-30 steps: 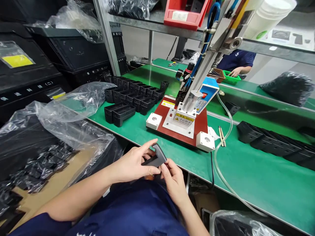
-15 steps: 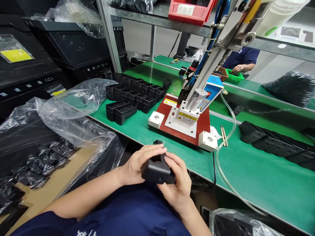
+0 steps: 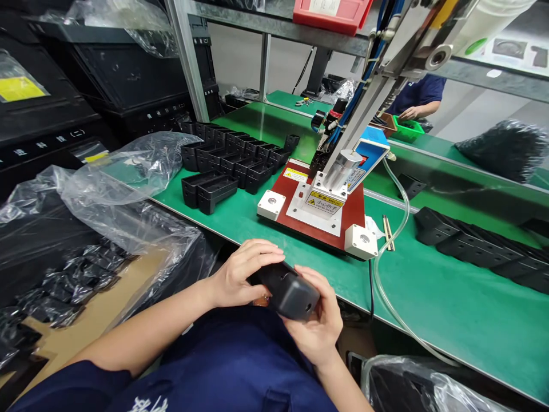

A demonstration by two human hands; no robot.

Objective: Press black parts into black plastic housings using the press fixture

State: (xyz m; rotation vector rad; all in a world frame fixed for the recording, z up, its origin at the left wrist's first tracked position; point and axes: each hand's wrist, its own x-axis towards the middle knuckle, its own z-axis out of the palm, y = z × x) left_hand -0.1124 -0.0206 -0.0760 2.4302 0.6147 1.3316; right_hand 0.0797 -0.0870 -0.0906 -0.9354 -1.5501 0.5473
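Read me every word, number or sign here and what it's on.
"小心伤手": label on the press.
"INJURE HAND": same label.
Warning triangle: same label.
"科技(二)": near crate; preceding characters unclear.
Too small, blurred or cut off: tag on red bin, sticker on base, text on blue box, lettering on shirt and farther crate.

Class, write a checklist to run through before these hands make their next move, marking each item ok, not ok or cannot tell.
1. Part held by left hand and right hand: ok, both hold it.
2. Hands off the machine: ok, apart from it.
3. Tube apart from the hands: ok.
4. Part's whole surface in sight: not ok, the hands cover some.
5. Machine powered: cannot tell.
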